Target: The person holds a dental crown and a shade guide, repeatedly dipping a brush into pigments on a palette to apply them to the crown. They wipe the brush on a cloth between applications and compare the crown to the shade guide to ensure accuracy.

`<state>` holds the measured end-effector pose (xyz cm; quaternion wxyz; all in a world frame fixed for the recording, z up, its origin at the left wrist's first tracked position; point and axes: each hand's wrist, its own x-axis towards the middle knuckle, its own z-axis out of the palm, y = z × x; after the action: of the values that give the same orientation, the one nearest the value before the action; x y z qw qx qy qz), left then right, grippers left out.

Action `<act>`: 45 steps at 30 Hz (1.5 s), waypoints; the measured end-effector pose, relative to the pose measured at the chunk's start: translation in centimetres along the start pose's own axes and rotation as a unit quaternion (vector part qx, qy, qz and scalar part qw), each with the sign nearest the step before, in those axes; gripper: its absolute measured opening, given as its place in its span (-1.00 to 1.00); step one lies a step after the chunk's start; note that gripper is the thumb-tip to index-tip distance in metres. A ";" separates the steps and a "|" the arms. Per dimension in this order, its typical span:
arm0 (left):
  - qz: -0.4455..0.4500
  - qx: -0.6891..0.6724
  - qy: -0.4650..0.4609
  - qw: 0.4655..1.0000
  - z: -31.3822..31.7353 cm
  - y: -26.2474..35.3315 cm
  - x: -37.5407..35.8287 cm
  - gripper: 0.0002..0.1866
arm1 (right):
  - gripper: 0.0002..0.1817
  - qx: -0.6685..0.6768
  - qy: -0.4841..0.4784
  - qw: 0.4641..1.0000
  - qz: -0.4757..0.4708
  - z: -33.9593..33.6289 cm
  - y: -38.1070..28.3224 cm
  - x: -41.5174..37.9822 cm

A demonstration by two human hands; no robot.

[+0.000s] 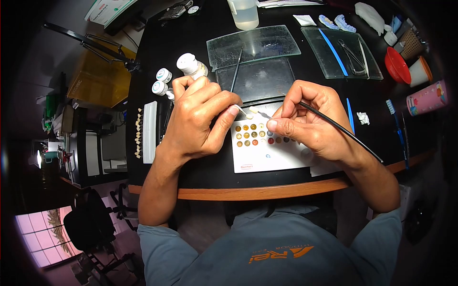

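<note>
Over a white palette (250,162) with rows of small coloured round wells, both my hands work close together. My left hand (198,112) is closed, thumb and forefinger pinching a thin pale piece whose far end carries a small cream tooth-shaped tip (249,116). In my right hand (312,117), thumb and fingertips grip a flat grey shade tab (265,115) ending in a cream tooth. The same hand holds a slim black-handled brush (343,128), which slants back across the wrist. The two tooth tips are side by side just above the upper wells.
Behind the palette are a dark slab (257,78), a glass plate (274,43) and a thin brush (236,71). White jars (188,64) and a shade guide (150,131) stand left. To the right are a glass plate with tools (372,69), a red bowl (397,66) and a toothbrush (392,112).
</note>
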<state>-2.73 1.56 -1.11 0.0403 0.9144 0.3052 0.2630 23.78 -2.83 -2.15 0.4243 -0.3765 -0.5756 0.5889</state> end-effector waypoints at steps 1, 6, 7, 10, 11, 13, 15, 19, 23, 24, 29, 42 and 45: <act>-0.003 0.003 -0.002 1.000 0.0 0.0 0.0 -0.92 | -0.74 0.000 0.000 1.000 0.002 0.0 0.0 0.0; -0.003 0.002 0.006 1.000 0.1 0.0 0.0 -0.92 | -0.73 0.023 0.021 1.000 0.000 0.2 0.2 0.0; -0.003 0.003 0.006 1.000 0.1 0.0 0.0 -0.92 | -0.74 0.018 0.021 1.000 0.000 0.2 0.1 0.1; -0.006 0.001 0.003 1.000 0.0 0.1 0.0 -0.92 | -0.74 0.009 0.025 1.000 -0.010 0.1 0.3 0.1; -0.004 0.001 0.002 1.000 0.0 0.1 0.0 -0.92 | -0.74 0.008 0.026 1.000 -0.015 0.1 0.3 0.2; -0.002 0.002 0.002 1.000 0.0 0.1 0.1 -0.92 | -0.74 0.018 0.026 0.999 -0.007 0.2 0.2 0.1; 0.005 -0.006 0.001 1.000 0.1 -0.1 0.0 -0.92 | -0.74 0.017 0.027 0.999 -0.007 0.2 0.2 0.1; 0.029 -0.034 0.020 0.999 -0.2 0.0 0.4 -0.92 | -0.76 -0.034 0.035 0.998 -0.026 -0.8 0.0 0.2; 0.060 -0.056 0.057 0.995 -0.4 0.0 0.8 -0.92 | -0.76 -0.197 0.042 0.979 -0.024 -1.8 -1.2 -0.1; 0.067 -0.063 0.070 0.993 -0.4 0.2 0.9 -0.92 | -0.77 -0.250 0.049 0.965 -0.061 -2.2 -1.1 -0.1; -0.019 -0.095 0.086 0.992 -0.4 1.9 0.6 -0.87 | -0.78 -0.343 0.030 0.932 -0.117 -3.7 -1.0 0.1; -0.185 -0.323 0.099 0.923 -0.6 3.7 0.8 -0.77 | -0.86 -0.421 0.026 0.900 -0.113 -4.6 -0.7 0.3; -0.220 -0.357 0.078 0.905 -0.9 4.5 1.4 -0.72 | -0.85 -0.448 0.020 0.886 -0.117 -5.0 -0.6 0.4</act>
<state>0.18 -1.34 1.38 0.3967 0.7252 0.3863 0.4092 28.38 -0.69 -1.82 0.2878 -0.4684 -0.8092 0.2074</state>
